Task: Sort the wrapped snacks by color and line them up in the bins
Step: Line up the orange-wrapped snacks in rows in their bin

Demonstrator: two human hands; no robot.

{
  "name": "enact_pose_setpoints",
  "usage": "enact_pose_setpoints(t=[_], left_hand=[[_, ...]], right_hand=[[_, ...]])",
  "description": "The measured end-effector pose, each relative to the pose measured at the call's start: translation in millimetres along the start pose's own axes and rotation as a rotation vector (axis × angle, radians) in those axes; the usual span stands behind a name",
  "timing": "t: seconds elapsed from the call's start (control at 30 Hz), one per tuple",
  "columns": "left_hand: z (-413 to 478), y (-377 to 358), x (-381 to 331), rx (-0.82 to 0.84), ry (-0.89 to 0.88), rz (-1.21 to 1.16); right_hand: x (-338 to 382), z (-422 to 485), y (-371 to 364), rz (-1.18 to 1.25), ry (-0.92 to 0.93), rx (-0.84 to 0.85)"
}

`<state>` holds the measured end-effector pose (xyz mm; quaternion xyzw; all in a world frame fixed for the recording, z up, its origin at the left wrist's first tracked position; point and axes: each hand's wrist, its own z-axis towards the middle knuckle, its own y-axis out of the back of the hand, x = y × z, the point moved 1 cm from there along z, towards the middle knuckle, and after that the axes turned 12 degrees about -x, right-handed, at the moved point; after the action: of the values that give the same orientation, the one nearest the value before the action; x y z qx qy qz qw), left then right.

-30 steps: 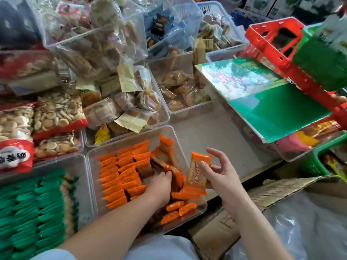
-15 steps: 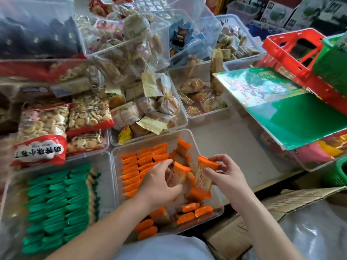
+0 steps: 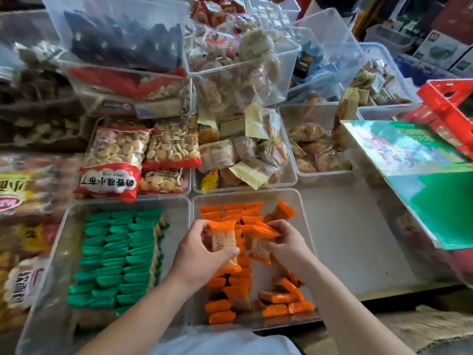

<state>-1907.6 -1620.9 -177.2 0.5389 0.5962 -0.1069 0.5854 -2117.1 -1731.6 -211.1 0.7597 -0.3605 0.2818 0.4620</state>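
Head view: left hand [image 3: 202, 254] and right hand [image 3: 290, 248] each pinch one wrapped snack.
The left's orange snack [image 3: 223, 239] stands upright, the right's second orange snack [image 3: 257, 246] just beside it, both over the orange bin [image 3: 245, 192], where others lie loose nearer and lined up farther. The green bin [image 3: 176, 226] alongside holds green snacks [image 3: 120, 252] in three columns; beyond lie three biscuit bags [image 3: 174, 147].

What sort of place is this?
Probably a small snack shop or stall: clear bins full of wrapped snacks, bagged biscuits piled nearby, and a red plastic basket at the right.
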Motion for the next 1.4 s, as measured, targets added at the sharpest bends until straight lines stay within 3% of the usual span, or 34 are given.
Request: enact_pose_setpoints(t=[0.17, 0.33, 0.43, 0.63, 0.8, 0.87, 1.07, 1.4], left_hand=[[0.6, 1.3, -0.8, 0.000, -0.009, -0.033], [3.3, -8.1, -17.5, -0.012, -0.035, -0.038], [7.9, -18.6, -26.2, 0.063, -0.019, -0.016], [23.3, -55.4, -18.5, 0.259, -0.250, 0.233], [30.5, -83.4, -10.9, 0.256, -0.474, 0.600], [28.1, -90.3, -10.9, 0.275, -0.475, 0.650], [18.0, -79.4, -4.7, 0.222, -0.447, 0.627], [-38.3, -67.1, 29.0, 0.081, -0.386, 0.420]], right_hand=[[-15.0, 20.8, -23.0, -0.221, 0.089, 0.052], [-26.3, 24.1, -37.6, -0.235, 0.137, -0.023], [-23.8, 18.4, -35.7, -0.164, 0.129, -0.049], [-22.0, 10.0, 17.1, -0.118, 0.095, -0.200], [-8.1, -14.4, 26.1, -0.073, 0.095, -0.017], [-6.5, -16.8, 13.8, -0.147, 0.118, 0.008], [-22.9, -9.7, -8.2, -0.315, 0.150, -0.060], [-22.0, 0.6, -16.5, -0.437, 0.245, 0.079]])
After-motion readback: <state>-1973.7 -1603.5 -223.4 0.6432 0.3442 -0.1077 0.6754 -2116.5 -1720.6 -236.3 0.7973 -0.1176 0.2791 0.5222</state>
